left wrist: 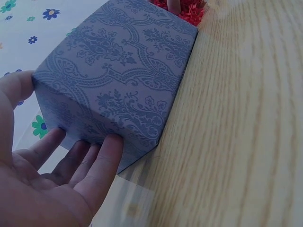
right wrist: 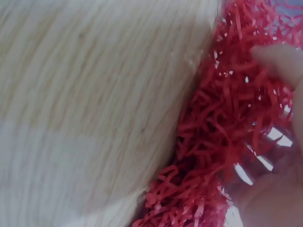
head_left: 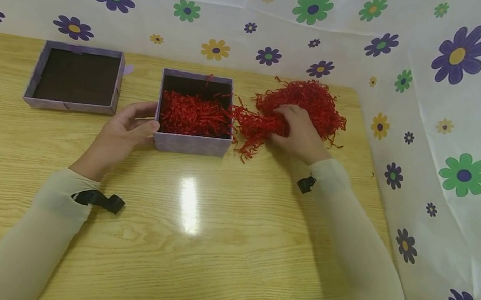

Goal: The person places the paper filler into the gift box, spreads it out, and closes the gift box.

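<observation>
A lavender patterned box (head_left: 191,145) stands on the table, partly filled with red shredded paper (head_left: 194,116). My left hand (head_left: 122,134) touches its left side; in the left wrist view the fingertips press lightly on the box's side (left wrist: 80,118), with the thumb at the upper corner. Right of the box, my right hand (head_left: 300,133) grips a clump of red shredded paper at the near edge of a larger heap (head_left: 305,100). Strands from this clump reach the box's right rim. In the right wrist view, paper (right wrist: 222,113) lies between the thumb and fingers.
A shallow lavender box lid (head_left: 77,77) with a dark inside lies to the left, a small purple tab beside it. White flowered cloth (head_left: 223,21) borders the wooden table (head_left: 147,261) behind and on the right. Black straps sit on both wrists.
</observation>
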`<action>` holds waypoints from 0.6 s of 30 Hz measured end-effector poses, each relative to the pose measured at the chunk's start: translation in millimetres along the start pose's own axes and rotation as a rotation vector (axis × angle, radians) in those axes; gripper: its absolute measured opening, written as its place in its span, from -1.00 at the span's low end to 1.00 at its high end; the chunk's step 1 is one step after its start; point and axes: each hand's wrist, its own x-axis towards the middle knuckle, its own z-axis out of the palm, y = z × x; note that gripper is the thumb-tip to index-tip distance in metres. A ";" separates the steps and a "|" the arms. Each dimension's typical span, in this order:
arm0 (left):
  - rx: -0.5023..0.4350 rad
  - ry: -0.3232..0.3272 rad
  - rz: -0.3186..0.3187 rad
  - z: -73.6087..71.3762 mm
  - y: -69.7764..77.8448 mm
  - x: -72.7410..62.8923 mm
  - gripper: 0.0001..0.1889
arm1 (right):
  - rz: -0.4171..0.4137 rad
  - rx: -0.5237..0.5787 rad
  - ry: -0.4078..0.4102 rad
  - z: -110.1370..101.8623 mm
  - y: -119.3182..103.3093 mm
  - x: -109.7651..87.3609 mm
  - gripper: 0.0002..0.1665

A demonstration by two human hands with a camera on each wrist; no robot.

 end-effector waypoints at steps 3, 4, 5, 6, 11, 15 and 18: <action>0.007 0.000 -0.008 0.4 -0.7 0.2 -0.36 | 0.032 -0.013 0.088 -2.2 3.9 -2.0 -0.04; 0.010 0.000 -0.011 0.4 -0.9 0.3 -0.36 | 0.056 -0.013 0.116 -3.7 5.5 -2.0 0.05; 0.012 -0.001 -0.012 0.4 -1.0 0.6 -0.36 | 0.092 -0.013 0.137 -5.2 7.6 -1.5 0.17; 0.012 -0.002 -0.012 0.4 -1.1 0.7 -0.36 | 0.137 -0.006 0.150 -6.9 9.9 -0.8 0.28; 0.009 0.002 -0.016 -0.2 -0.6 0.8 -0.36 | 0.379 0.047 0.070 -14.1 21.1 7.8 0.70; 0.008 0.006 -0.018 -0.8 0.2 -0.4 -0.36 | 0.464 0.092 -0.014 -13.5 28.4 17.0 0.73; 0.002 0.006 -0.013 0.0 -0.2 -0.4 -0.37 | 0.460 0.096 -0.050 -10.6 32.1 21.8 0.70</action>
